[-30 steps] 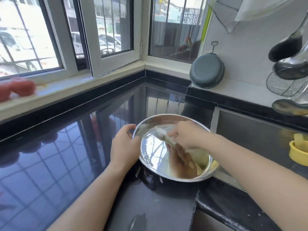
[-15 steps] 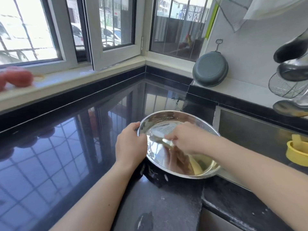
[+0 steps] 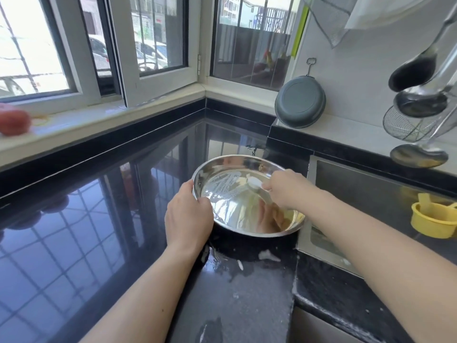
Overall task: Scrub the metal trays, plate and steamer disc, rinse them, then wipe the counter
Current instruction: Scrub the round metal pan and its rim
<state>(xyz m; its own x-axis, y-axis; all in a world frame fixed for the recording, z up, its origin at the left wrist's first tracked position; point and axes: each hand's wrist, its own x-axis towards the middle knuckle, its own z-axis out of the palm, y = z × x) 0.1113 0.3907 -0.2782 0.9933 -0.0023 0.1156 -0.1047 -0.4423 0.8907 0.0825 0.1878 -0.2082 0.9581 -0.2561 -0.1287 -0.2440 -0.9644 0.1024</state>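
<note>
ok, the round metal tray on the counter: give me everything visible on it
The round metal tray is shiny, shallow, mirror-like steel with a raised rolled rim. It sits tilted on the black counter, by the sink. Soapy streaks smear its inner far side. The left hand grips its left rim; the right hand presses a white scrubber against the inside.

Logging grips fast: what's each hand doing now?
Left hand: grips the metal tray rim.
Right hand: pinches a white scrubber.
</note>
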